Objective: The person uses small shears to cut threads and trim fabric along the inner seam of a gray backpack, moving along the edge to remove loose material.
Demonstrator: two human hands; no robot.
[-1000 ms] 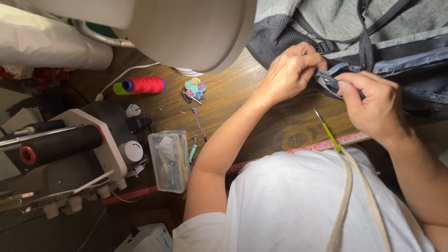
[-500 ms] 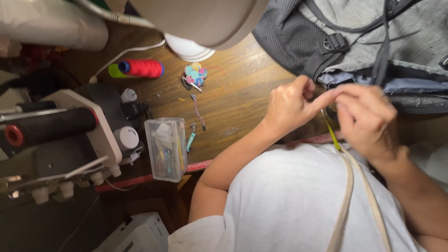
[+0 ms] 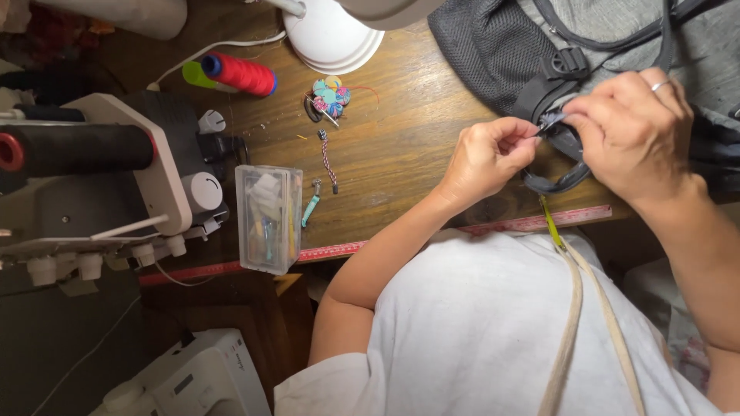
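A grey backpack (image 3: 586, 31) with black mesh lies across the far right of the wooden table (image 3: 401, 162). My left hand (image 3: 489, 158) pinches a small dark zipper piece on the bag's edge. My right hand (image 3: 632, 131), with a ring on one finger, grips the same dark strap and zipper edge (image 3: 559, 177) just to the right. The two hands touch at the fingertips. A beige tape with a yellow-green end (image 3: 551, 223) hangs from my neck below them.
A clear plastic box (image 3: 268, 217) of small items sits at the table's front edge by a red measuring strip (image 3: 339, 250). A red thread spool (image 3: 240, 73), a colourful pincushion (image 3: 331, 95), a white lamp base (image 3: 331, 38) and a serger machine (image 3: 92, 185) stand to the left.
My view has shifted, so the hands now sit higher and farther right. Both hands moved up onto the bag's edge and took hold of the zipper strap.
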